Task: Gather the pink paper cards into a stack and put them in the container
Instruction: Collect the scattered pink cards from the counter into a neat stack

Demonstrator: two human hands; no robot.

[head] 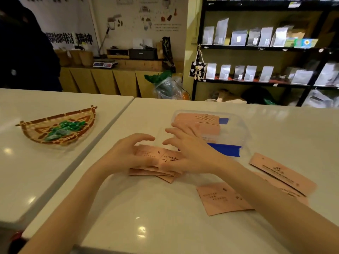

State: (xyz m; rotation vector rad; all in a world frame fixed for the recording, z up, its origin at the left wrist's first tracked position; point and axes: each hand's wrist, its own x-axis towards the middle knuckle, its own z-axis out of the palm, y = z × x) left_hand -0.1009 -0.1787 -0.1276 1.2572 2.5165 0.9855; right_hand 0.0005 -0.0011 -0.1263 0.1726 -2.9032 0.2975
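A small pile of pink paper cards (160, 156) lies on the white counter in front of me. My left hand (126, 154) grips its left end and my right hand (190, 153) its right end, fingers curled over the top card. Just beyond stands a clear plastic container (236, 129) with blue clips; more pink cards (200, 121) lie inside it. One loose pink card (222, 199) lies under my right forearm. Two further loose cards (282, 174) lie overlapping at the right.
A woven fan-shaped basket (36, 132) with green wrapped sweets sits on the adjoining counter at the left. A person in dark clothes (25, 48) stands at the far left. Black shelving with pouches (266, 52) fills the back right.
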